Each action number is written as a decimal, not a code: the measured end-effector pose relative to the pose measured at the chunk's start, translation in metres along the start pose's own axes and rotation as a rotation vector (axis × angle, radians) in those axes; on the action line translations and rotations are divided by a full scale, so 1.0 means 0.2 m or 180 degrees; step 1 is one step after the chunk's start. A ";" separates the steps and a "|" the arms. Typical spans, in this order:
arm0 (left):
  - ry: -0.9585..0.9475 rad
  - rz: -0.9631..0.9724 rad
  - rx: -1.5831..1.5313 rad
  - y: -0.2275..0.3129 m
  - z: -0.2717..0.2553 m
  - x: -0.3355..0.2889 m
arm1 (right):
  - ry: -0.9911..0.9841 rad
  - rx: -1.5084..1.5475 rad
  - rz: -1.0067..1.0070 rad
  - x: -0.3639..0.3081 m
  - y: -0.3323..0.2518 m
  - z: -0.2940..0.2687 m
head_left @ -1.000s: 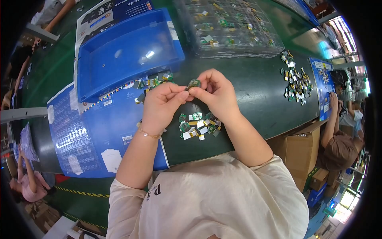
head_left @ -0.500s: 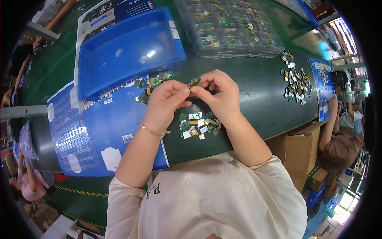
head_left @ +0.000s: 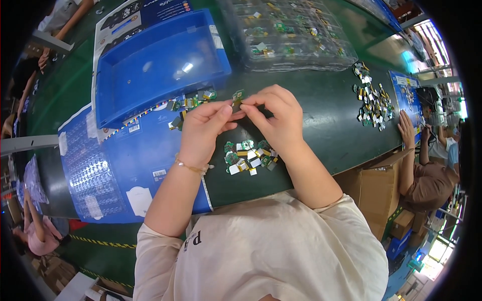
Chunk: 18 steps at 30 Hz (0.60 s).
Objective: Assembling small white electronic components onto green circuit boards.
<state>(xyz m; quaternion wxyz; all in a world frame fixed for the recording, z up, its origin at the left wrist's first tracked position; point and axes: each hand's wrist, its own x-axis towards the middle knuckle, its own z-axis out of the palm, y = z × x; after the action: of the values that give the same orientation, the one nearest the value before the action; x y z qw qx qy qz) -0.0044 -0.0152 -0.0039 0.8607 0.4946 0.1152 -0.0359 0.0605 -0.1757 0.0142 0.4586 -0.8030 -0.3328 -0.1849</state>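
Note:
Between my two hands, above the dark green tabletop, is a small green circuit board (head_left: 238, 95). My left hand (head_left: 207, 123) is closed, thumb and fingers pinching the board's lower part. The thumb and index finger of my right hand (head_left: 273, 113) pinch its right side. Just below my hands lies a loose pile of small circuit boards (head_left: 250, 156) with white and gold parts. Behind my left hand sits another pile of similar boards (head_left: 193, 101), against the blue bin. My fingertips partly hide the held board.
A blue plastic bin (head_left: 163, 65) stands at the back left, on printed blue sheets (head_left: 145, 170). Clear compartment trays (head_left: 291, 37) full of boards are stacked at the back. More boards (head_left: 374, 100) lie at the right. A cardboard box (head_left: 374, 193) and a co-worker's hand (head_left: 406, 128) are beyond.
The held board has tipped up and now stands more upright between my fingers. At the right, the co-worker's hand has moved onto the table edge.

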 end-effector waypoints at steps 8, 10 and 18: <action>0.0132 0.0584 0.0735 -0.02 0.01 0.00 | -0.0162 -0.0069 0.0029 -0.01 0.01 0.01; 0.0190 0.0700 0.1159 -0.03 0.00 0.01 | -0.0229 -0.0005 0.0142 -0.01 0.01 0.02; 0.0223 0.0381 0.0371 -0.01 0.02 0.00 | -0.0400 0.0225 0.0032 -0.03 0.00 0.04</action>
<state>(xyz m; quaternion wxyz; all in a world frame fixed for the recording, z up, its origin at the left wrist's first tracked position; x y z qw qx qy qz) -0.0033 -0.0190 -0.0041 0.8265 0.5508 0.1132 0.0263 0.0562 -0.1715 0.0074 0.4658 -0.7979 -0.3633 -0.1199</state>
